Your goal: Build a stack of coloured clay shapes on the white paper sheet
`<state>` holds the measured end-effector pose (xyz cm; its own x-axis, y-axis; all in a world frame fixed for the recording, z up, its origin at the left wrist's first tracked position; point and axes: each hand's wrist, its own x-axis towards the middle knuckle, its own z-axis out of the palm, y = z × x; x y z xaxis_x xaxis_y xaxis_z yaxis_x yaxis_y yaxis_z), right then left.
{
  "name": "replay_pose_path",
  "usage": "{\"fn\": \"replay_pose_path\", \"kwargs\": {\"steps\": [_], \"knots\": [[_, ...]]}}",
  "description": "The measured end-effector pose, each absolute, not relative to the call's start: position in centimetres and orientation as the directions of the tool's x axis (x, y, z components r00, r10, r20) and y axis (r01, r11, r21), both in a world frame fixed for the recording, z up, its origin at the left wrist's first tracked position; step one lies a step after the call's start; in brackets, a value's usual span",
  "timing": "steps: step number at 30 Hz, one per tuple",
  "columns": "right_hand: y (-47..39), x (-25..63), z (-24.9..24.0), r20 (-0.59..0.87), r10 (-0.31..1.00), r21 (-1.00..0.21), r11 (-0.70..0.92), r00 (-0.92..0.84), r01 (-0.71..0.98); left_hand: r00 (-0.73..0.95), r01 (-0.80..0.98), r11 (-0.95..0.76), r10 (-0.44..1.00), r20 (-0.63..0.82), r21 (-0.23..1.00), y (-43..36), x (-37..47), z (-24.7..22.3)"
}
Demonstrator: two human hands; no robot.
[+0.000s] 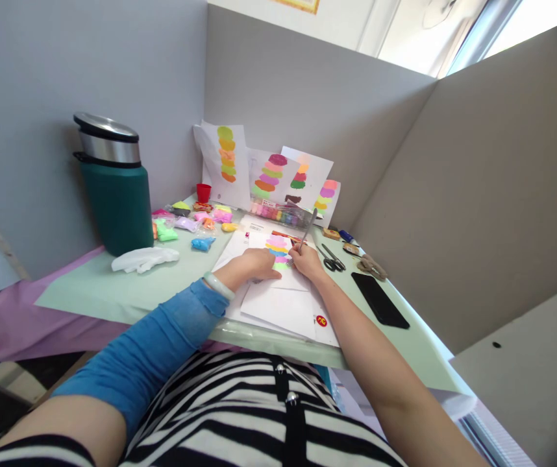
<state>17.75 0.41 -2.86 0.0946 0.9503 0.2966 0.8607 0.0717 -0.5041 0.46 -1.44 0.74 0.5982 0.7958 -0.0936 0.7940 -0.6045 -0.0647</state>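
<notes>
A white sheet (298,280) with stacked pink, yellow, blue, purple and green patches lies on more white paper in front of me. My left hand (254,264) rests flat on its left side, thumb stretched to the right and the other fingers partly hidden. On the right side of the patches, my right hand (306,261) is closed around a slim silvery tool (309,230). The tool slants, its upper end pointing up and away; its exact kind is unclear. Its lower end is close to the coloured patches, though contact cannot be told.
Left stand a green bottle (115,201) and a white tissue (145,258). Small bags of coloured clay (203,243) and a red cup (203,192) sit behind. Painted sheets (227,165) lean at the back. Scissors (331,264) and a black phone (380,299) lie right.
</notes>
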Motion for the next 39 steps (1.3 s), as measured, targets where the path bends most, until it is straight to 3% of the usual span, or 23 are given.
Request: {"fn": "replay_pose_path", "kwargs": {"steps": [39], "knots": [[0.50,17.89,-2.97,0.301,0.948,-0.499,0.065,0.103,0.864,0.579,0.810,-0.585,0.809,-0.101,-0.044,-1.48,0.48,0.77]]}}
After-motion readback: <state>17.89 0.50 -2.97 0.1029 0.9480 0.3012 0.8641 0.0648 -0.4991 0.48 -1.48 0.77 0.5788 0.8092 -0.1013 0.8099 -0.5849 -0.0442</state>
